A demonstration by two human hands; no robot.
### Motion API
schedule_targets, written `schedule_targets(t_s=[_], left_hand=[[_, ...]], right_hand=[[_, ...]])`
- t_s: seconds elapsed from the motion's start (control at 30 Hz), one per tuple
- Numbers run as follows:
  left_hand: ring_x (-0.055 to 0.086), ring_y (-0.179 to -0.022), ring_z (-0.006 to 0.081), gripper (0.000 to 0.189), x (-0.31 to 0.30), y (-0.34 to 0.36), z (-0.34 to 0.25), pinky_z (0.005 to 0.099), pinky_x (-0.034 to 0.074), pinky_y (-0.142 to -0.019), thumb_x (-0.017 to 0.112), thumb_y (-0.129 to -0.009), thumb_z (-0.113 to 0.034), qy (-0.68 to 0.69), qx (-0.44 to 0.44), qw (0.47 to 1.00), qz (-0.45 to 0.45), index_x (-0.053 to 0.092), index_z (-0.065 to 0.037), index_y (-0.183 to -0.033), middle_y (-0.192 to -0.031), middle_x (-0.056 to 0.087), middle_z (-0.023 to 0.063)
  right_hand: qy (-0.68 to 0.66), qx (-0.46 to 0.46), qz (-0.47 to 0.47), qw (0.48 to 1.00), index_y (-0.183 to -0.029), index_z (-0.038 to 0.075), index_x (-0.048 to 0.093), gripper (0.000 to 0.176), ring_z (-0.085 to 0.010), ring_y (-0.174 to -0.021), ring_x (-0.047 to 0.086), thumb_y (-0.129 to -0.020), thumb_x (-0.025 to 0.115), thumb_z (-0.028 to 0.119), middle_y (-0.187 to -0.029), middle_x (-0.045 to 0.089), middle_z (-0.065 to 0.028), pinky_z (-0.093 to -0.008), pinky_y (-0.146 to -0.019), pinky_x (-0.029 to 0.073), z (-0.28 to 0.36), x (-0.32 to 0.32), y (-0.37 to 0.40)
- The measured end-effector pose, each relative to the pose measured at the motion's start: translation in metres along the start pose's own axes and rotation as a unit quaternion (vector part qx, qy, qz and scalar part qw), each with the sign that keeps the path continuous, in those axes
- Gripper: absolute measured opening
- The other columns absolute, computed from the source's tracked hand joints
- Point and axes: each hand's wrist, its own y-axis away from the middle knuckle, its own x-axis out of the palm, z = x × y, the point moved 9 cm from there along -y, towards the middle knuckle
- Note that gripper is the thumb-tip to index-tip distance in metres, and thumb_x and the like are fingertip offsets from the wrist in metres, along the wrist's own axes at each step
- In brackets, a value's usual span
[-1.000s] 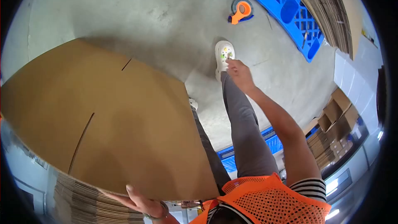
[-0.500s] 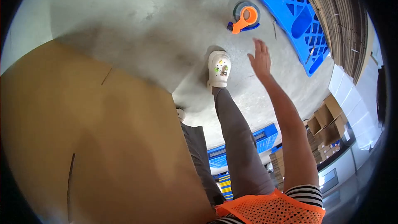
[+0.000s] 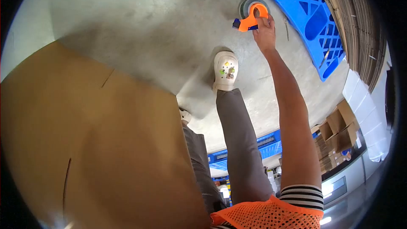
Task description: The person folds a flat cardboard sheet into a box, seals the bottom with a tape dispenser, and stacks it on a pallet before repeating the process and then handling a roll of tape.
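My right hand [image 3: 264, 34] reaches down to an orange and blue tape dispenser [image 3: 242, 25] on the grey floor. Its fingers are closed round the rim of the dispenser's orange ring, with some fingertips hidden inside. The tape roll [image 3: 246, 5] on the dispenser is dark and lies against the floor. My left hand is out of view. To the left stands a large brown cardboard box [image 3: 123, 144], with a dark slit in its surface.
A blue plastic pallet [image 3: 292, 21] carries a stack of flattened cardboard [image 3: 352, 25] on the right. My white clog [image 3: 225, 70] stands on the floor between the box and my arm. Behind me are another blue pallet [image 3: 269, 144] and open cartons [image 3: 339, 125].
My right hand has moved up to the tape dispenser and its fingers have closed on the orange ring. The dispenser has turned and shifted slightly.
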Motion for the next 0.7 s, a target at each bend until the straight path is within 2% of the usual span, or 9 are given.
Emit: schedule_targets(t_s=[0.17,0.23,0.33,0.47,0.53,0.57,0.63,0.67,0.7], left_hand=[[0.053,-0.098,0.0213,0.068,-0.029,0.001,-0.032,0.0341,0.047,-0.084,0.038,-0.093,-0.045,-0.025,0.125,0.992,-0.013,0.031,-0.001,-0.143,-0.128,0.048,0.0142],[0.038,-0.133,0.0277,0.067,0.003,0.014,-0.040,0.0416,0.034,-0.108,0.049,-0.095,-0.014,0.196,-0.132,0.965,0.113,0.017,-0.012,-0.153,-0.155,0.024,0.0123],[0.038,-0.130,0.0241,0.075,0.004,0.051,-0.047,0.0389,0.034,-0.106,0.050,-0.091,0.003,0.211,-0.185,0.936,0.215,0.011,-0.011,-0.154,-0.154,0.026,0.0114],[0.029,-0.138,0.0275,0.082,0.013,0.086,-0.055,0.0401,0.026,-0.112,0.053,-0.088,0.002,0.206,-0.089,0.940,0.256,0.003,-0.005,-0.153,-0.156,0.019,0.0168],[0.020,-0.142,0.0376,0.085,0.011,0.083,-0.072,0.0489,0.016,-0.115,0.058,-0.090,-0.008,-0.011,0.058,0.980,0.188,0.000,0.002,-0.151,-0.155,0.017,0.0250],[0.020,-0.142,0.0376,0.085,0.006,0.083,-0.065,0.0489,0.016,-0.115,0.058,-0.090,-0.008,-0.010,0.062,0.982,0.181,0.000,0.002,-0.151,-0.155,0.017,0.0250],[0.007,-0.147,0.0375,0.082,0.005,0.086,-0.074,0.0506,0.014,-0.116,0.064,-0.084,-0.012,-0.264,0.220,0.930,0.133,0.018,-0.003,-0.151,-0.156,0.014,0.0232],[0.007,-0.147,0.0375,0.082,-0.003,0.086,-0.084,0.0506,0.014,-0.116,0.064,-0.084,-0.012,-0.262,0.216,0.934,0.112,0.018,-0.003,-0.151,-0.156,0.014,0.0232],[0.009,-0.146,0.0388,0.070,0.014,0.096,-0.092,0.0526,0.013,-0.115,0.064,-0.084,-0.013,-0.288,0.282,0.893,0.199,0.031,-0.002,-0.145,-0.155,0.019,0.0227]], right_hand=[[-0.247,-0.016,-0.091,0.965,-0.116,0.004,0.059,0.049,-0.0391,-0.131,0.038,-0.070,0.074,0.005,-0.122,0.058,-0.0132,-0.0464,-0.108,0.034,0.015,-0.088,0.041],[-0.313,-0.036,-0.150,0.937,-0.112,0.002,0.060,0.046,-0.0399,-0.127,0.044,-0.069,0.074,0.002,-0.119,0.060,-0.0141,-0.0465,-0.107,0.035,0.026,-0.145,0.065],[-0.401,0.005,-0.188,0.897,-0.111,0.002,0.060,0.045,-0.0390,-0.127,0.045,-0.069,0.073,0.000,-0.117,0.061,-0.0140,-0.0449,-0.105,0.038,0.036,-0.225,0.098],[-0.460,0.033,-0.205,0.863,-0.111,0.002,0.060,0.047,-0.0392,-0.129,0.044,-0.066,0.073,-0.004,-0.116,0.061,-0.0138,-0.0446,-0.101,0.043,0.046,-0.302,0.130],[-0.481,0.018,-0.237,0.844,-0.110,0.001,0.060,0.047,-0.0397,-0.129,0.044,-0.065,0.073,-0.005,-0.116,0.061,-0.0137,-0.0451,-0.100,0.043,0.054,-0.343,0.138],[-0.498,0.012,-0.254,0.829,-0.110,0.001,0.060,0.048,-0.0401,-0.129,0.044,-0.064,0.073,-0.006,-0.116,0.061,-0.0137,-0.0456,-0.100,0.043,0.059,-0.363,0.147],[-0.504,-0.011,-0.269,0.821,-0.108,0.001,0.060,0.047,-0.0411,-0.128,0.045,-0.063,0.073,-0.007,-0.115,0.061,-0.0140,-0.0459,-0.100,0.043,0.064,-0.393,0.155],[-0.507,-0.044,-0.275,0.816,-0.107,0.001,0.061,0.047,-0.0413,-0.127,0.046,-0.063,0.073,-0.007,-0.114,0.061,-0.0138,-0.0458,-0.100,0.043,0.069,-0.412,0.155],[-0.506,-0.067,-0.274,0.815,-0.106,0.001,0.061,0.046,-0.0415,-0.127,0.046,-0.063,0.073,-0.007,-0.114,0.061,-0.0137,-0.0458,-0.100,0.042,0.077,-0.422,0.160]])
